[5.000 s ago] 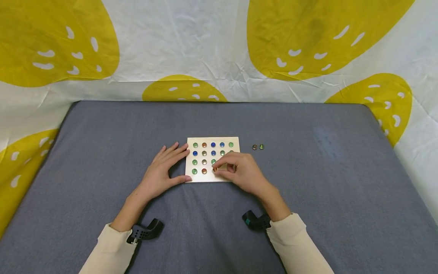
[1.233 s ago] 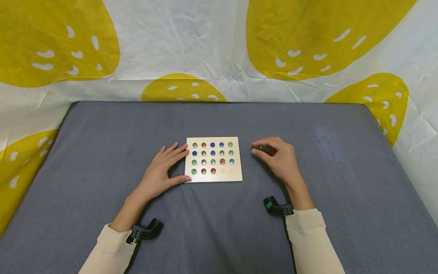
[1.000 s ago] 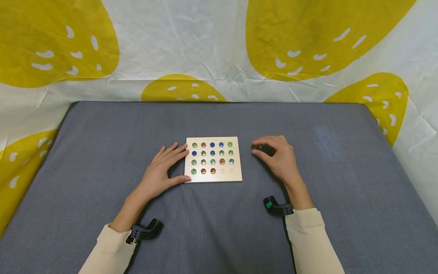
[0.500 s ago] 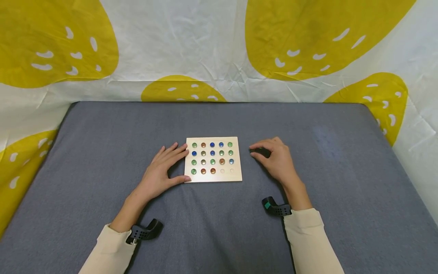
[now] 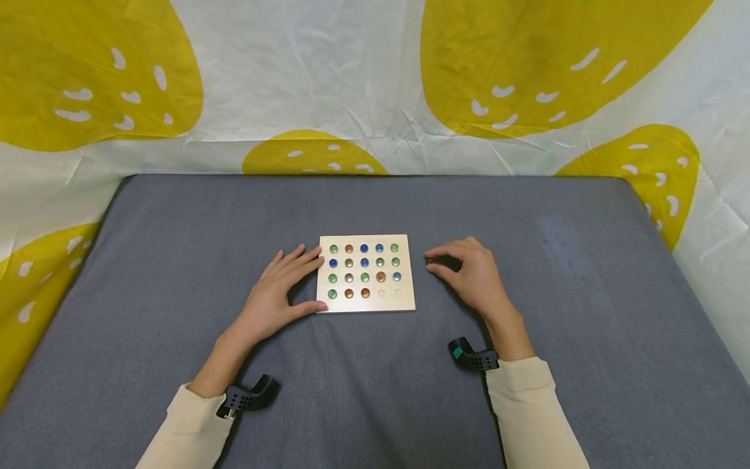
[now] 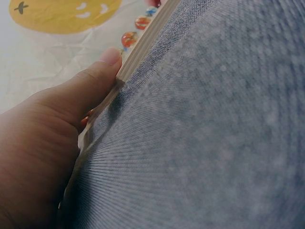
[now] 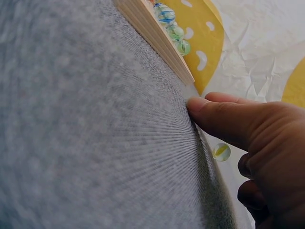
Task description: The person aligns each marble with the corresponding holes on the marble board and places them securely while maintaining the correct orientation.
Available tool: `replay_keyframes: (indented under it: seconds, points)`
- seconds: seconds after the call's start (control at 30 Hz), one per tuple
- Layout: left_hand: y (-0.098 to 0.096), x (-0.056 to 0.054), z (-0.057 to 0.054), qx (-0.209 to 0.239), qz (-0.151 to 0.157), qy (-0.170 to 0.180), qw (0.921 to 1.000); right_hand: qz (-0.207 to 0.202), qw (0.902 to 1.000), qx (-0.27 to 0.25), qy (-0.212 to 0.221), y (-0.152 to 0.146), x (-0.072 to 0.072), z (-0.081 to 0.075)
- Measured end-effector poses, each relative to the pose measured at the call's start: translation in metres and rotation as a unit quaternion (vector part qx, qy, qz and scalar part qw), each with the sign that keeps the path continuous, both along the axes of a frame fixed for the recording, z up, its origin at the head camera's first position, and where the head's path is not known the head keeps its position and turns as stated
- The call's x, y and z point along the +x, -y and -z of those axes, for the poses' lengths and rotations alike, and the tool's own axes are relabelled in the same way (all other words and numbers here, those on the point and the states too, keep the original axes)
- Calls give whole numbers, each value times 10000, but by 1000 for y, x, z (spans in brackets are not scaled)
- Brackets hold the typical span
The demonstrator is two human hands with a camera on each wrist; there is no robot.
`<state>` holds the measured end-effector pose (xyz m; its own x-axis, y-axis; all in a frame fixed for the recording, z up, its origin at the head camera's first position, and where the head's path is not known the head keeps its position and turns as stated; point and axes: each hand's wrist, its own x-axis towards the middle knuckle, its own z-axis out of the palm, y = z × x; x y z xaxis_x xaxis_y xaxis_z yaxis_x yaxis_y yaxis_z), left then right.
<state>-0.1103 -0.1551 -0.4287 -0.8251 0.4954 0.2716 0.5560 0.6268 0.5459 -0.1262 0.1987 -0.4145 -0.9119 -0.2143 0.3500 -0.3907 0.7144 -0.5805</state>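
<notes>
A pale wooden board (image 5: 404, 303) lies on the grey cloth, with rows of glass marbles (image 5: 380, 277) in its hollows. Two bare hollows (image 5: 389, 293) show at the front right. My left hand (image 5: 275, 290) rests along the board's left edge, fingers spread and thumb (image 6: 109, 57) on the front corner. Right of the board, my right hand (image 5: 471, 270) pinches a small brownish marble (image 5: 429, 260) between thumb and forefinger, mostly hidden by the fingertips. Another marble (image 7: 221, 152), clear with a yellow swirl, shows below the thumb in the right wrist view.
Grey cloth (image 5: 234, 215) covers the table around the board. Behind it hangs a white sheet (image 5: 328, 71) with big yellow shapes. A black wrist camera (image 5: 252, 394) sits on the left wrist, another camera (image 5: 473, 355) on the right.
My right hand has let go of an orange marble in the front row and moved right to the two loose marbles. It has lately shifted slightly left, towards the board. The left hand stays put.
</notes>
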Motion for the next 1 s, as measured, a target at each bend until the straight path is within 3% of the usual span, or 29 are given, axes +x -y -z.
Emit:
replay_keyframes:
  seconds: [0.23, 0.6, 1.0]
  points:
    - [0, 0, 0, -6, -14, -1, 10000, 28, 9999, 64, 122, 1, 0, -1]
    - [-1, -1, 0, -7, 4, 1, 10000, 71, 9968, -597, 519, 9, 3, -11]
    - [-1, 0, 0, -31, -19, 13, 10000, -711, 9930, -756, 566, 29, 8, -16]
